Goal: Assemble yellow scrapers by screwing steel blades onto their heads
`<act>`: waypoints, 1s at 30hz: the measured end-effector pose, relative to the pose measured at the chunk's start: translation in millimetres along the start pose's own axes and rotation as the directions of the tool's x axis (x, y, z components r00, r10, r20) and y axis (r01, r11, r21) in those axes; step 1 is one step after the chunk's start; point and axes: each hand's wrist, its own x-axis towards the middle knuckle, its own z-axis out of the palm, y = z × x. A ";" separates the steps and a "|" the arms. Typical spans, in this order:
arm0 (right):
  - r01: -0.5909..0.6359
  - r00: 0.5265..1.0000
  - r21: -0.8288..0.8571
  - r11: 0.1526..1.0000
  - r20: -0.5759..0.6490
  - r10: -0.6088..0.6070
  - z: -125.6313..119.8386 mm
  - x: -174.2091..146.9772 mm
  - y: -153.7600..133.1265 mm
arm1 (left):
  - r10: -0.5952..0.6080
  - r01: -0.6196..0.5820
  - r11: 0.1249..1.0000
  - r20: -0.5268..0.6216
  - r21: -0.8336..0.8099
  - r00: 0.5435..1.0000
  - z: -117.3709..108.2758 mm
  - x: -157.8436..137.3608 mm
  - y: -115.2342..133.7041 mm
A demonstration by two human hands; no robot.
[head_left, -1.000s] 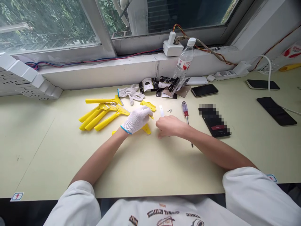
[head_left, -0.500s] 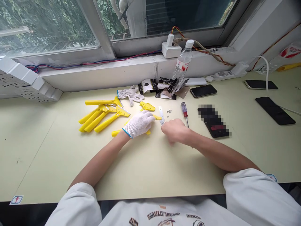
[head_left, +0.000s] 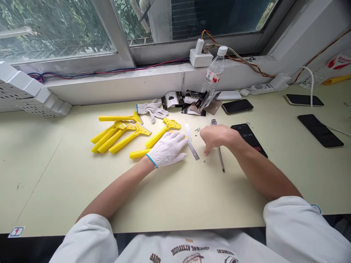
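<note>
My left hand [head_left: 168,148], in a white knit glove, lies over a yellow scraper [head_left: 139,153]. Its fingers are stretched out and the thumb is apart; the scraper's head is mostly hidden beneath. Beside the fingertips lie two thin metal blades [head_left: 193,149], one angled toward me. My bare right hand [head_left: 216,137] hovers over the screwdriver [head_left: 221,160], with curled fingers largely hidden, so I cannot tell what they hold. Just left of it sit several small screws [head_left: 197,129]. One loose screw [head_left: 204,161] lies below it. Another yellow scraper [head_left: 159,137] rests above my left hand.
Several yellow scrapers [head_left: 117,135] are piled at left. A spare glove [head_left: 152,109], black packaging cards [head_left: 194,104] and a water bottle [head_left: 214,73] stand along the back. Phones [head_left: 249,138] lie at right, beyond my right hand. White boxes [head_left: 33,91] are stacked at far left.
My right hand has moved up and right, over the screwdriver, uncovering a blade and a loose screw. My left hand has shifted slightly, flattening with its thumb out; the scraper above it is more exposed.
</note>
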 end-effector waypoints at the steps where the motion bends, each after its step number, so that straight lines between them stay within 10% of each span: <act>1: 0.001 1.000 -0.022 1.000 0.026 0.000 1.5 -2.3 -8.2 | -0.038 0.038 0.999 -0.008 0.020 0.999 1.4 -0.2 -2.7; 7: -0.037 0.991 -0.116 0.993 0.127 0.052 12.9 6.0 -36.6 | -0.102 0.101 0.994 0.042 0.037 0.994 1.9 -1.4 -14.4; 19: -0.179 0.957 0.026 0.983 -0.229 0.181 -4.4 38.3 20.3 | -0.198 0.199 0.979 -0.020 0.040 0.980 -10.4 -4.3 -39.5; 24: -0.054 0.959 0.046 0.998 -0.274 0.064 -9.1 22.4 14.9 | -0.557 0.556 0.820 -0.033 0.133 0.830 -10.8 -5.3 -53.2; 30: 0.096 0.992 -0.006 0.995 -0.086 -0.096 4.0 14.1 -15.5 | -0.676 0.651 0.735 0.133 0.189 0.725 -20.9 -8.3 -52.6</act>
